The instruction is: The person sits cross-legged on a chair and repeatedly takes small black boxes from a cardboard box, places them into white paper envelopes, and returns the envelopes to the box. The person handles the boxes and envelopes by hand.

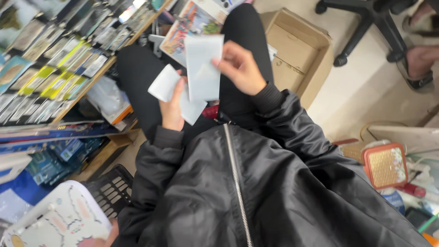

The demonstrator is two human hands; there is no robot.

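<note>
While the person sits low with knees drawn up, both hands work above the lap. Right hand: fingers closed in a pinch on the right edge of a tall white sleeve, held upright with its flat side toward the head, likely so its face can be checked. Left hand: thumb and fingers clamped on a small stack of white sleeves that fans out up-left and down-right; the fanned hold probably keeps the pieces separable. The tall sleeve overlaps the stack, right of it and slightly in front. I cannot tell whether the sleeves contain anything.

Surroundings:
- Black jacket with a silver zipper fills the near part of the view; black trousers run away toward the far side.
- Left: a wooden shelf tilted with rows of small flat packs, yellow and grey, standing edge to edge. Below it, blue packs are stacked.
- Far, past the knees: a colourful printed box.
- Far right: an open cardboard box on the pale floor, within reach of the right arm; beyond it, the black base of a chair.
- Near right: an orange-rimmed tin among clutter.
- Near left: a dark plastic crate and a white patterned item, kind unclear.
</note>
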